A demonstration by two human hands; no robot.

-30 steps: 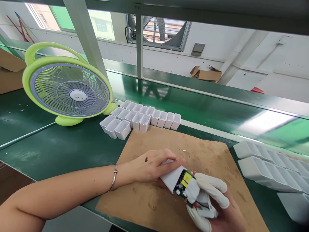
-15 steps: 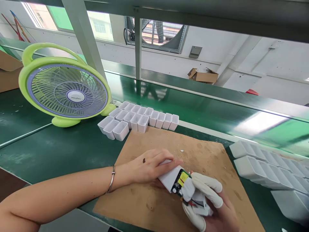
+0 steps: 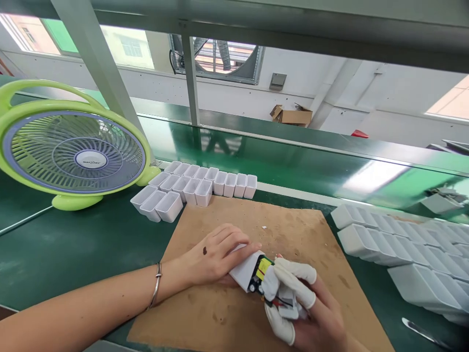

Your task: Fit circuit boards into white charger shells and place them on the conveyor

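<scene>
A white rectangular housing (image 3: 246,269) lies under my left hand (image 3: 220,254), whose fingers wrap over its top. Sticking out of the housing's open right end is a circuit board (image 3: 261,275) with a yellow component and black parts. My right hand (image 3: 302,298), wearing white finger covers, grips the board's outer end, with a white plastic piece (image 3: 287,303) and red and black wires between its fingers. Both hands are above a brown cardboard sheet (image 3: 234,215). How far the board reaches inside the housing is hidden.
A green fan (image 3: 91,159) stands at the left. Several white open boxes (image 3: 203,193) line the cardboard's back left edge. More white housings (image 3: 403,244) sit in rows at the right, near a metal blade-like tool (image 3: 425,332). A metal post (image 3: 190,80) rises behind.
The camera view has turned to the right, so everything appears shifted left. The tool at the right has come further into view. Both hands keep their holds on the housing and board.
</scene>
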